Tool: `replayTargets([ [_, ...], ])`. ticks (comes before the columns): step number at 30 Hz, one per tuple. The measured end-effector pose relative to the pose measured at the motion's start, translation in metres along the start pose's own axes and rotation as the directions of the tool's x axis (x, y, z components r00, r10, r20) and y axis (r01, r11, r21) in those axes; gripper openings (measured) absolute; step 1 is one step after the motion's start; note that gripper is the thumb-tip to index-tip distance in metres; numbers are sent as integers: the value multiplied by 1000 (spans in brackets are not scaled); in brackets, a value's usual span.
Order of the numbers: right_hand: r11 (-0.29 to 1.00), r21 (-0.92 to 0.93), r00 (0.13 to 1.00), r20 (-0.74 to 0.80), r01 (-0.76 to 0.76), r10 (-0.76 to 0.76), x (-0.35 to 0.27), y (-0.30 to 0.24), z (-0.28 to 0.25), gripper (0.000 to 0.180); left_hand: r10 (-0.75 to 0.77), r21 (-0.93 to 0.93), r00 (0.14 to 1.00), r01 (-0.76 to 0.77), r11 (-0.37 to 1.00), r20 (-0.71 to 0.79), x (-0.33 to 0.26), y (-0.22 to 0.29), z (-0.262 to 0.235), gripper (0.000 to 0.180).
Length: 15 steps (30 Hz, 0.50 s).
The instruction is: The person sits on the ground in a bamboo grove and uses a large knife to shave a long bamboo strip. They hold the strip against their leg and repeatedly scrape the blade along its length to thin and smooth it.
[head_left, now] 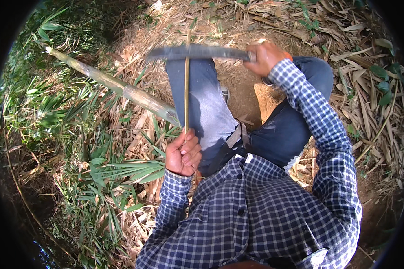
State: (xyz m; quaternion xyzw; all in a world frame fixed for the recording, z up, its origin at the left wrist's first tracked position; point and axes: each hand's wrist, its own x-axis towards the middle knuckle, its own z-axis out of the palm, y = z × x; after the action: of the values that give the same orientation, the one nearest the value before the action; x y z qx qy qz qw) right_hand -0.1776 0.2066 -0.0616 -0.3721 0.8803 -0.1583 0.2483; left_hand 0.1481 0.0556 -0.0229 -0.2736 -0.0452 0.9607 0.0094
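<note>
From the head view I see my left hand (183, 154) clenched around the lower end of a thin bamboo strip (186, 89), which stands nearly upright in the picture, running from the fist up over the left thigh to the blade. My right hand (265, 58) has its grip closed on the handle of a long dark knife (197, 52), held crosswise so the blade lies almost level across the top of the strip; blade and strip meet at about the strip's upper end, though the blade is blurred and I cannot tell how far it bites into the strip. Both sleeves are a blue and white checked shirt (256, 210), and under the hands are the legs in blue jeans (211, 107), the left knee pointing up in the picture, the right one bent out to the right. A thick green bamboo pole (116, 85) lies slantwise on the ground from the upper left, its near end passing behind the left leg just beside the strip. The ground (244, 96) between the legs is bare brown earth; around it lie dry bamboo leaves and husks (359, 107), with green palm-like leaves (121, 170) to the left of my left hand, near it but not touching.
</note>
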Motion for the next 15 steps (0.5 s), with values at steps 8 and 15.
replayTargets([
  [8,992,128,994,-106,16,-2,-35,-13,10,40,403,758,900,-145,636,-165,6,-5,15,31],
  [15,962,24,962,-35,271,-270,-96,-45,30,28,489,893,863,-116,435,-126,15,-5,11,37],
])
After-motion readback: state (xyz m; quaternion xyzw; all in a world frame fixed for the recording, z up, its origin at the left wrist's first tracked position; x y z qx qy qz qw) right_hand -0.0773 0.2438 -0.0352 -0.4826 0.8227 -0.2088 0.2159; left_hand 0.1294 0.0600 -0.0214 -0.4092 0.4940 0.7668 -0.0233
